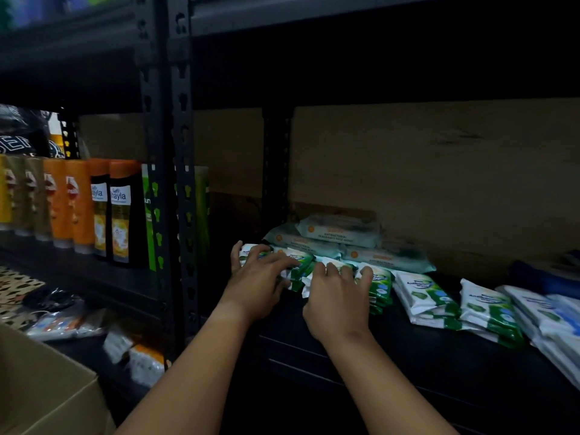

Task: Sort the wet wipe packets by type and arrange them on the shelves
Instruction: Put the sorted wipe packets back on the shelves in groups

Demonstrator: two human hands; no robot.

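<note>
Both hands on the green packets at the left end of the shelf

The left hand and right hand lie side by side on a loose cluster of green packets, fingers spread and lightly curled over the tops; whether either pinches a packet cannot be told. The cluster sits directly ahead of the fingertips, its long axis running left to right along the shelf. Neat green stacks continue to the right, nearer the right hand, and the pale orange-print packs lie behind, toward the back board.
</note>
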